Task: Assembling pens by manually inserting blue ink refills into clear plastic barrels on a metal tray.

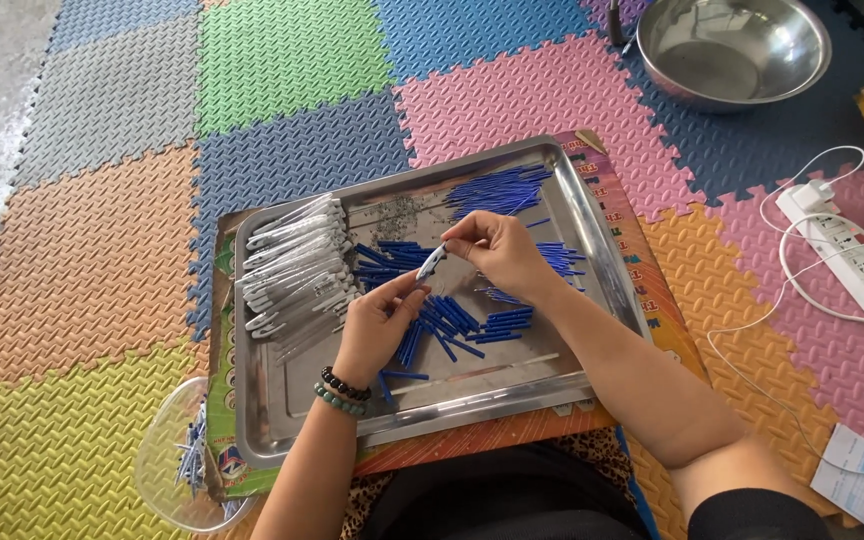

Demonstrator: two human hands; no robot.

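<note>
Two hands are met over the middle of a steel tray (562, 190): a small white-and-blue pen part (431, 262) is pinched between the fingers of the left hand (377, 325) and the right hand (497, 250). Blue refills (457, 320) are scattered beneath; white pen barrels (292, 265) are stacked at nine o'clock.

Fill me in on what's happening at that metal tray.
A person sits on a foam-tile floor with a steel tray in front of them. Both hands, the left hand and the right hand, hold one small pale pen part between their fingers above the tray. Loose blue tubes lie scattered in the tray, and pale pen barrels are stacked at its left end.
</note>
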